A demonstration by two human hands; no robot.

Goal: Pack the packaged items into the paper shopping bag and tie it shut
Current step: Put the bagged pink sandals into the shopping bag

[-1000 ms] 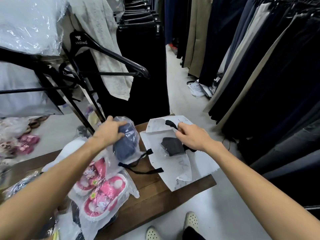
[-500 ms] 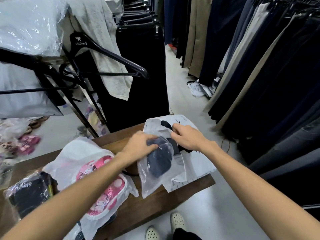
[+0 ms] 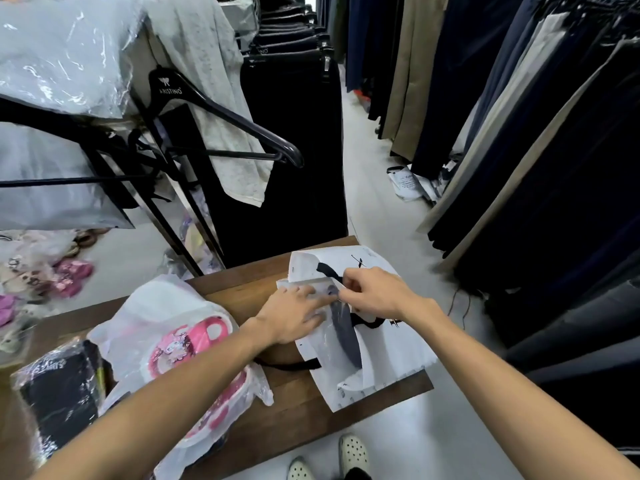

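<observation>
A white paper shopping bag [image 3: 391, 351] with black ribbon handles lies on its side at the right end of the wooden table [image 3: 298, 407]. My left hand [image 3: 294, 315] presses a clear-wrapped dark blue item [image 3: 341, 332] into the bag's mouth. My right hand [image 3: 375, 292] pinches the bag's upper edge and holds it up. To the left lies a clear packet of pink slippers [image 3: 194, 355]. A packet of dark clothing [image 3: 59, 393] sits at the table's far left.
Black hangers [image 3: 221, 112] and a rack with grey cloth stand behind the table. Dark trousers [image 3: 554, 150] hang along the right. My shoes [image 3: 349, 455] are on the pale floor below the table edge. Bagged slippers [image 3: 65, 275] lie on the floor at left.
My left hand carried the wrapped dark blue item from above the slippers rightward and pushed it into the bag's mouth. My right hand kept hold of the bag's edge.
</observation>
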